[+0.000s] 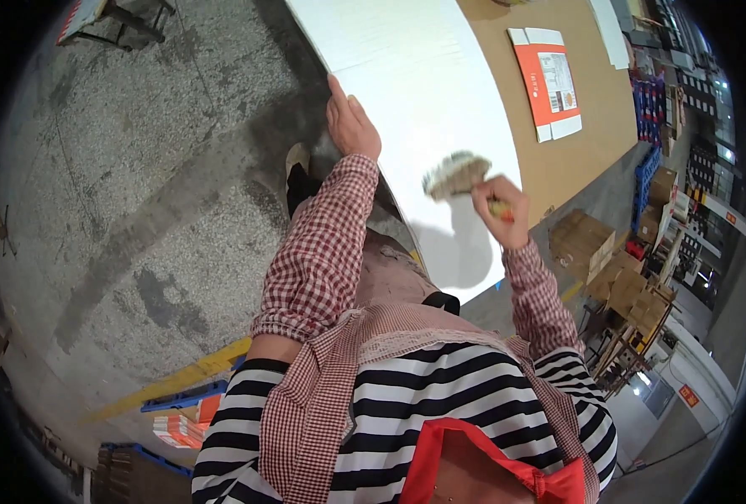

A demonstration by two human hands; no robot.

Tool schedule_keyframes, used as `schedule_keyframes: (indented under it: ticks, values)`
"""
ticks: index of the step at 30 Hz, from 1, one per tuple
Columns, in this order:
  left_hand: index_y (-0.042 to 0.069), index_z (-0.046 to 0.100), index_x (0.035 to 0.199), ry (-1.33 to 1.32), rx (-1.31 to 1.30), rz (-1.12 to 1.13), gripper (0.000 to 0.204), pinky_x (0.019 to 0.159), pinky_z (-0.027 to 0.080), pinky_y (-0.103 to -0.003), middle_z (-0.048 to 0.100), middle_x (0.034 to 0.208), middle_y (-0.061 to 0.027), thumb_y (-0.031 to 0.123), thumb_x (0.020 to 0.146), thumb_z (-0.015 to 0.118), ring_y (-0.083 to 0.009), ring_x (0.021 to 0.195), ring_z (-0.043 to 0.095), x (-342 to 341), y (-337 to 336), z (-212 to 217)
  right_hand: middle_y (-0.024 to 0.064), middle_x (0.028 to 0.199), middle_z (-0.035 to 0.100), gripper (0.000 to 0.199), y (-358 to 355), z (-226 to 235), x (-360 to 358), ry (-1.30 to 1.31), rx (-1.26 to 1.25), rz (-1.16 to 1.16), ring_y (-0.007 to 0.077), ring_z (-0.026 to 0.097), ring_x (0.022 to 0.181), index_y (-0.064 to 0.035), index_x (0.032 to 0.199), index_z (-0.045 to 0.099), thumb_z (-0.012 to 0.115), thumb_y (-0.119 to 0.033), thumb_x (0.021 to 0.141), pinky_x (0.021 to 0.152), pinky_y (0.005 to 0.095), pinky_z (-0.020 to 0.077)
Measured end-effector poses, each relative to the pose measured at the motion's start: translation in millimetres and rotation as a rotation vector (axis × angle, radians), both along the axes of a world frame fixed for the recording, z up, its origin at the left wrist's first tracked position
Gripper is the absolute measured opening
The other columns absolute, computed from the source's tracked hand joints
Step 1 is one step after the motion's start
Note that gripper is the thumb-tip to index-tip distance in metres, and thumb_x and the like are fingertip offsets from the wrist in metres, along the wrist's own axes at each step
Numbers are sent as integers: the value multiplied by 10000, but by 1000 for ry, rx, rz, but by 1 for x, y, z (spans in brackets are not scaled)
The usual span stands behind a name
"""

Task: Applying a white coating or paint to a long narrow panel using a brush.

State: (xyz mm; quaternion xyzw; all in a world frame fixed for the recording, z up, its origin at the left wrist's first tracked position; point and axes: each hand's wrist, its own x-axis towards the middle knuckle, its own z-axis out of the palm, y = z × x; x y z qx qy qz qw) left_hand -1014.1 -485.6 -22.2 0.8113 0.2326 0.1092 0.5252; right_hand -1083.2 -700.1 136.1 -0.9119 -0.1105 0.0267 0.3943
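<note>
My left hand [352,124] rests flat on the near edge of a large white sheet [423,92] lying on a brown table, fingers together and pressing down. My right hand [501,210] is closed around the handle of a wide brush [455,175], whose pale bristle head hovers blurred just above the white sheet. Both forearms wear red-and-white checked sleeve covers. A shadow of the brush hand falls on the lower part of the sheet.
A flattened orange-and-white carton [548,82] lies on the brown table top [596,126] to the right. Stacked cardboard boxes [587,244] stand on the floor at right. Grey concrete floor [138,185] with a yellow line [180,378] lies to the left.
</note>
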Motion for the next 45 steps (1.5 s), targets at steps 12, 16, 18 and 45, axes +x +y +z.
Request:
schedule_keyframes:
  ticks: [12, 16, 18, 45]
  values:
    - [-7, 162, 1445, -164, 127, -7, 505, 877, 421, -412, 514, 1164, -241, 168, 991, 299, -354, 1023, 518, 1, -12, -7, 29, 727, 621, 180, 24, -29, 131, -126, 247, -220, 87, 554, 712, 14, 802, 652, 711, -154, 780, 662, 240, 446]
    - [0, 144, 1449, -114, 116, 2, 509, 931, 410, -409, 468, 1259, -253, 189, 998, 286, -363, 1111, 491, 2, -9, -4, 26, 600, 519, 254, -18, -40, 41, -46, 36, -271, 68, 463, 580, 4, 630, 545, 721, -113, 772, 527, 238, 382]
    - [5, 135, 1451, -113, 84, -4, 509, 974, 394, -407, 439, 1299, -253, 208, 1004, 270, -363, 1162, 464, 3, -8, -1, 29, 595, 504, 252, -39, -30, -26, -15, 62, -338, 65, 444, 564, -7, 612, 522, 700, -64, 782, 507, 238, 364]
    - [-7, 122, 1436, 95, -26, 87, 531, 1045, 380, -419, 345, 1378, -297, 298, 1006, 178, -401, 1249, 407, 133, 60, 4, 27, 820, 634, 103, 28, -10, 200, -79, 623, -318, 80, 557, 737, 12, 811, 651, 620, -81, 841, 663, 223, 457]
